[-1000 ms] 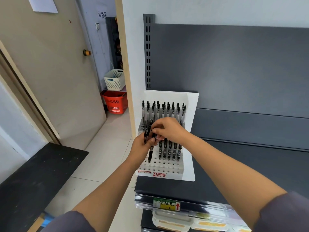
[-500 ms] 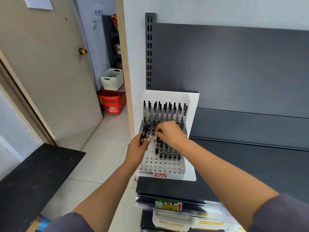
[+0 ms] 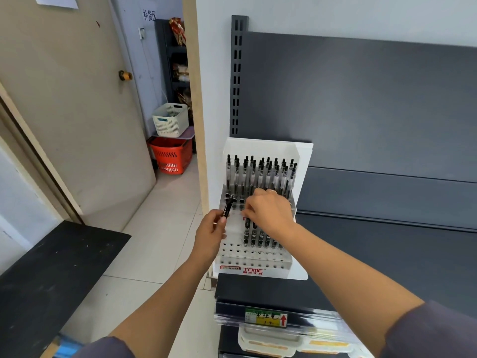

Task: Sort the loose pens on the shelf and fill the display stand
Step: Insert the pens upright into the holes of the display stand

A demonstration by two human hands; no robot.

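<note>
Gripping pens, left hand (right hand pinching pen)

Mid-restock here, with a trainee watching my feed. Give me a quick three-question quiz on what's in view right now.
1. True or false: the left hand grips a black pen.
2. Which part of the display stand shows whole rows of empty holes? A: the top tier. B: the lowest tiers, near the red logo. C: none.
3. Fill in: the lower basket, beneath the white basket, is ___ in colour.

Key: 1 true; 2 B; 3 red.
</note>
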